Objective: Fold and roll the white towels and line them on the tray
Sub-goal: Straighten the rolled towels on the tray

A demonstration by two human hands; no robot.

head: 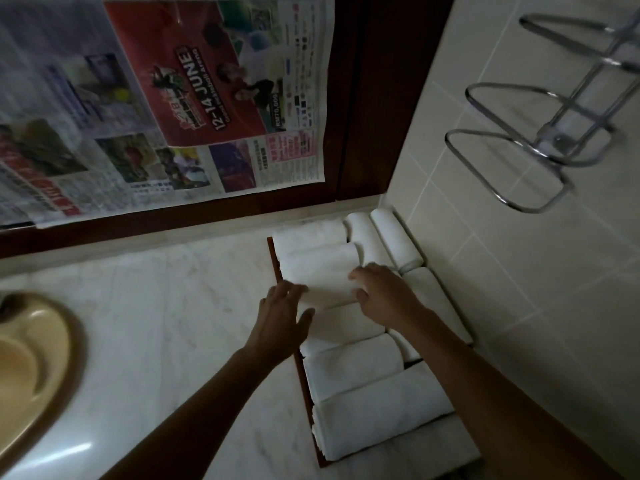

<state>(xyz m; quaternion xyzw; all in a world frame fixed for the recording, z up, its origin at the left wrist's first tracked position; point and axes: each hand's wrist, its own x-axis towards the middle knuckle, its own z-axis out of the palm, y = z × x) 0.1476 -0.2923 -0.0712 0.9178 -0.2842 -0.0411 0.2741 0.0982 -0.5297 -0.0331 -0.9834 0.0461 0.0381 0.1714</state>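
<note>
Pale marble counter (pixel 166 306) fills the lower half, 6 to 9 o'clock. Cream tiled wall (pixel 502 254) stands along the right side, 1 to 4 o'clock. A newspaper sheet (pixel 156 98) with a red advert hangs at 10 to 12 o'clock against a dark wooden frame (pixel 363 98). Chrome wire rack (pixel 540 140) is fixed on the tiles at 2 o'clock. The rim of a beige sink (pixel 31 358) shows at 8 o'clock.

Dark wooden tray (pixel 276 261) lies on the counter in the corner, tight to the tiled wall, running from frame centre down to 5 o'clock. White rolled towels (pixel 363 368) pack it, most lying crosswise and touching one another. 2 more rolls (pixel 394 237) lie lengthwise at the tray's far end, 1 o'clock.

Both arms reach in from 6 o'clock, 2 hands on 1 towel roll (pixel 322 275) in the far half of the tray, second from the far end of the crosswise row.

Left hand (pixel 284 317): at the roll's left end, by the tray's left rim. Fingers lie fairly straight across the cloth, thumb spread wide toward 3 o'clock. Touching, not clutching. Fingertips are blurred.

Right hand (pixel 384 299): at the roll's right end. Fingers (pixel 358 276) curl over the end of the roll, gripping it. Thumb is hidden behind the hand.
</note>
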